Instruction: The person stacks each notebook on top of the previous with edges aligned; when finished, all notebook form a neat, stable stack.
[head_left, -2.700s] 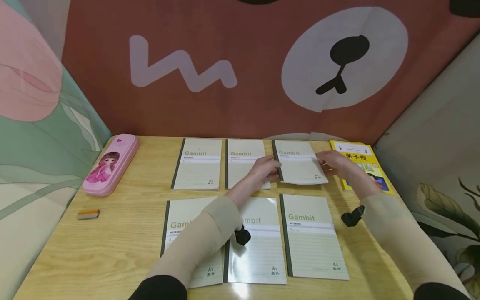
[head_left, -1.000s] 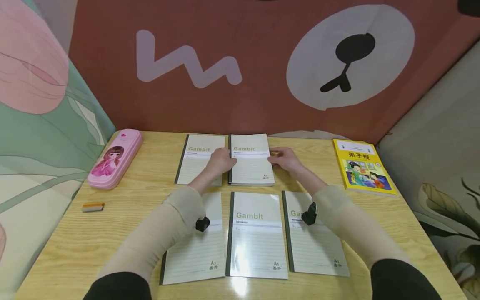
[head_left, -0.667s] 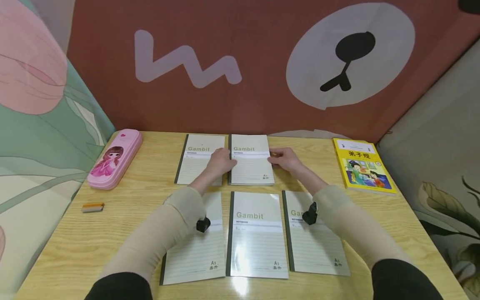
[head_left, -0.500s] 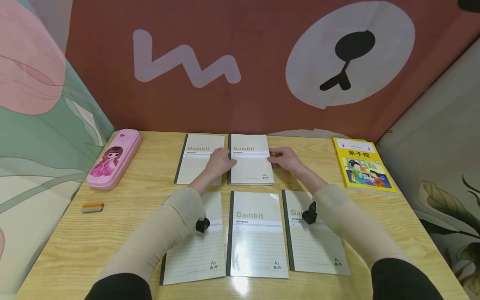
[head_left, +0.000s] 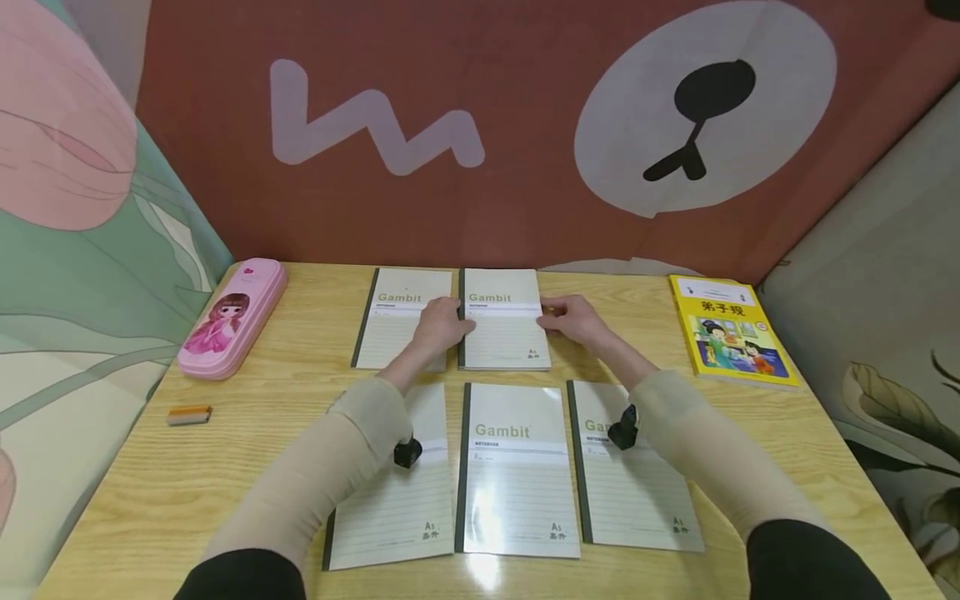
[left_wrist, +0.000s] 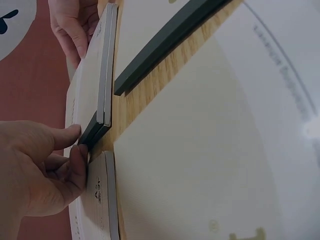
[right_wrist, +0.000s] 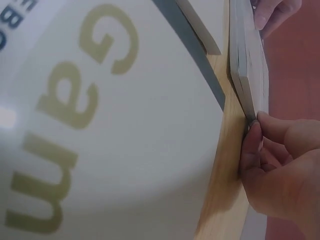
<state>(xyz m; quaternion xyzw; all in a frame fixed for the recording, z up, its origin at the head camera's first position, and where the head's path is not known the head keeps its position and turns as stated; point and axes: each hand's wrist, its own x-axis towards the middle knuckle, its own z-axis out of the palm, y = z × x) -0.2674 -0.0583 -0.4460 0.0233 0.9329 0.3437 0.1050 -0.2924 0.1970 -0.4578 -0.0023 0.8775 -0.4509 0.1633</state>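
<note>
A stack of two cream Gambit notebooks (head_left: 504,333) with dark spines lies in the middle of the back row, edges nearly even. My left hand (head_left: 439,323) holds its spine side, thumb on the top cover. At the opposite edge my right hand (head_left: 573,319) pinches the stack between thumb and curled fingers. Both layers show in the left wrist view, where the stack (left_wrist: 105,65) lies flat on the wood. Partly under my left hand is another notebook (head_left: 401,287). Three more make the front row: left (head_left: 397,525), middle (head_left: 517,492) and right (head_left: 637,508).
At the back left lies a pink pencil case (head_left: 234,317), with a small orange-and-grey eraser (head_left: 189,415) in front of it. A yellow book (head_left: 731,329) sits at the right edge of the wooden table (head_left: 247,467). A wall with a printed bear (head_left: 517,217) closes off the back.
The notebook from the back right was carried left by both hands and now lies on the back middle one. Over the last second the hands have stayed almost still on the stack.
</note>
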